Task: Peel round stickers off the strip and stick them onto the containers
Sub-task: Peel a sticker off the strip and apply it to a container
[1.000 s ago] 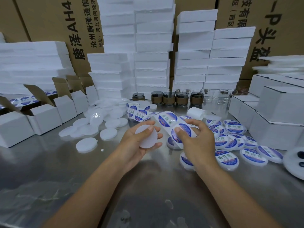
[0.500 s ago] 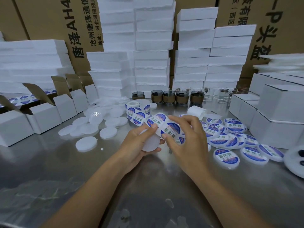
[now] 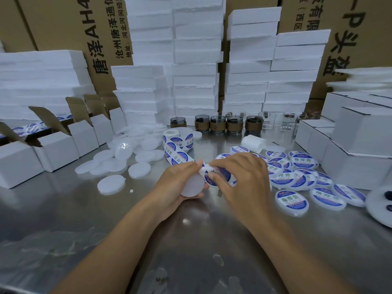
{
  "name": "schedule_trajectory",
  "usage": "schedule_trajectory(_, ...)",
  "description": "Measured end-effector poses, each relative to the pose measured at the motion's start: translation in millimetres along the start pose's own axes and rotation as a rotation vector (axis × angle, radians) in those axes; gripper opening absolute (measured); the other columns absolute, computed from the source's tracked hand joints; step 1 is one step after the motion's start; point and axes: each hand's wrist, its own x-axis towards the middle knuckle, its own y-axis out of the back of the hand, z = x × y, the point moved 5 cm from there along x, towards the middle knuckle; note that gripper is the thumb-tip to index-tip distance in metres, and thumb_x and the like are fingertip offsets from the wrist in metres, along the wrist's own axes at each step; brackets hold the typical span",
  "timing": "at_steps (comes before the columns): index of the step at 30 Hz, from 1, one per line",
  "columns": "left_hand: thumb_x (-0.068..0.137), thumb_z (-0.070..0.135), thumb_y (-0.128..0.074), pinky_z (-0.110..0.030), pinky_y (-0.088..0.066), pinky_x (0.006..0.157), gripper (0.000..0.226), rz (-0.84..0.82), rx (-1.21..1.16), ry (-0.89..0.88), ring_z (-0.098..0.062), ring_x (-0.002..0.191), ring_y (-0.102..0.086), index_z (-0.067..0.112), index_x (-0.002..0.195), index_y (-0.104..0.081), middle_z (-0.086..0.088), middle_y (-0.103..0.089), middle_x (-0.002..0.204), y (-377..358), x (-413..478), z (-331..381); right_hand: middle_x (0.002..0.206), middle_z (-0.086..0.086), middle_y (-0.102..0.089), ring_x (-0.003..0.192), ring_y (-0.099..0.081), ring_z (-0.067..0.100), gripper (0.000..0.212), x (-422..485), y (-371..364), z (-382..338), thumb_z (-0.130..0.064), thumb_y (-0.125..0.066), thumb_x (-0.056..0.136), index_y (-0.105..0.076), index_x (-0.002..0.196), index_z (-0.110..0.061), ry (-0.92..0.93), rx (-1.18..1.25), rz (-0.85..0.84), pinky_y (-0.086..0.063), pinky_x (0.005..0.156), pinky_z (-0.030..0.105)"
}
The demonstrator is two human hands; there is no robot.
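Note:
My left hand point(image 3: 176, 183) grips a plain white round container point(image 3: 194, 185) over the steel table point(image 3: 84, 219), and its thumb pins the sticker strip point(image 3: 177, 158). My right hand point(image 3: 239, 179) pinches a blue and white round sticker point(image 3: 216, 177) on that strip, right above the container. The strip runs back to a roll point(image 3: 180, 137) behind my hands. Several plain white containers point(image 3: 111, 184) lie at the left. Several stickered containers point(image 3: 291, 200) lie at the right.
Open white cartons point(image 3: 57, 149) line the left side and closed white boxes point(image 3: 356, 145) stand at the right. Foam slab stacks point(image 3: 195, 60) and brown cartons point(image 3: 63, 22) fill the back. Dark jars point(image 3: 217, 124) and clear glasses point(image 3: 288, 122) sit in a row.
Both hands have come together. My right hand lifted the strip from the table onto the container in my left hand and now pinches a sticker there.

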Motion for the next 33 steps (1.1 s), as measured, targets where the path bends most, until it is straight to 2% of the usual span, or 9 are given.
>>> schedule_trajectory(4,0.083,0.031,-0.065,-0.028,-0.053,0.063,0.019,0.085,0.018,-0.016,-0.017,0.074,-0.066,0.013,0.084,-0.07,-0.008,-0.071,0.086,4,3,-1,0.084,-0.002,-0.067,0.083,-0.063,0.024,0.006,0,-3,0,-0.016,-0.07,0.074,-0.07,0.08,-0.018,-0.025,0.042,-0.047,-0.04,0.089,0.045)
schedule_trajectory(10,0.081,0.019,-0.072,-0.028,-0.052,0.061,0.013,0.302,-0.021,-0.103,-0.009,0.06,-0.065,0.016,0.069,-0.068,0.002,-0.07,0.068,15,6,1,0.102,0.005,-0.06,0.096,-0.057,0.024,0.007,-2,-8,5,-0.013,-0.069,0.072,-0.069,0.078,-0.017,-0.07,0.051,-0.085,-0.038,0.088,0.039)
schedule_trajectory(14,0.078,0.016,-0.075,-0.028,-0.052,0.059,0.016,0.396,0.007,-0.13,-0.006,0.049,-0.061,0.017,0.067,-0.064,0.007,-0.064,0.059,19,7,0,0.076,-0.007,-0.059,0.079,-0.054,0.016,0.007,1,-2,-1,-0.009,-0.058,0.066,-0.059,0.067,-0.016,-0.119,0.196,0.025,-0.035,0.079,0.03)
schedule_trajectory(19,0.075,0.019,-0.078,-0.034,-0.049,0.069,0.015,0.427,0.124,-0.137,-0.021,0.061,-0.052,0.012,0.073,-0.065,-0.005,-0.063,0.067,24,7,0,0.06,-0.011,-0.055,0.063,-0.05,0.0,0.021,4,7,17,-0.003,-0.057,0.078,-0.055,0.063,-0.018,-0.503,0.602,0.169,-0.04,0.065,0.011)
schedule_trajectory(22,0.071,0.023,-0.081,-0.031,-0.051,0.069,0.017,0.498,0.24,-0.179,-0.017,0.065,-0.053,0.017,0.07,-0.065,0.0,-0.065,0.074,30,7,3,0.058,-0.01,-0.06,0.059,-0.054,0.003,0.027,3,1,32,0.001,-0.055,0.082,-0.059,0.063,-0.018,-0.863,0.954,0.169,-0.045,0.059,0.016)
schedule_trajectory(24,0.068,0.028,-0.083,-0.024,-0.051,0.059,0.02,0.577,0.321,-0.23,-0.012,0.064,-0.055,0.021,0.068,-0.064,0.005,-0.065,0.078,34,6,6,0.06,-0.007,-0.065,0.059,-0.056,0.008,0.023,1,-8,32,-0.004,-0.052,0.085,-0.059,0.068,-0.018,-1.03,1.167,0.101,-0.043,0.06,0.022)
schedule_trajectory(27,0.071,0.038,-0.079,-0.013,-0.042,0.048,0.021,0.697,0.402,-0.283,-0.016,0.078,-0.056,0.026,0.071,-0.062,0.005,-0.064,0.088,42,5,10,0.064,-0.005,-0.068,0.061,-0.057,0.01,0.017,2,-15,26,-0.011,-0.049,0.088,-0.061,0.079,-0.018,-1.088,1.358,-0.025,-0.039,0.059,0.023)
schedule_trajectory(30,0.079,0.048,-0.069,-0.02,-0.047,0.071,0.021,0.772,0.392,-0.366,-0.018,0.093,-0.061,0.03,0.07,-0.062,0.01,-0.066,0.086,45,-1,18,0.068,-0.005,-0.069,0.061,-0.06,0.009,0.011,1,-18,23,-0.017,-0.054,0.088,-0.064,0.082,-0.019,-1.095,1.398,-0.085,-0.04,0.059,0.023)
schedule_trajectory(33,0.08,0.053,-0.062,-0.022,-0.054,0.066,0.025,0.675,0.212,-0.394,-0.014,0.079,-0.066,0.032,0.066,-0.064,0.02,-0.067,0.07,37,-3,25,0.07,-0.004,-0.068,0.057,-0.06,0.007,0.006,1,-20,21,-0.017,-0.064,0.079,-0.063,0.084,-0.021,-1.08,1.406,-0.116,-0.04,0.06,0.023)
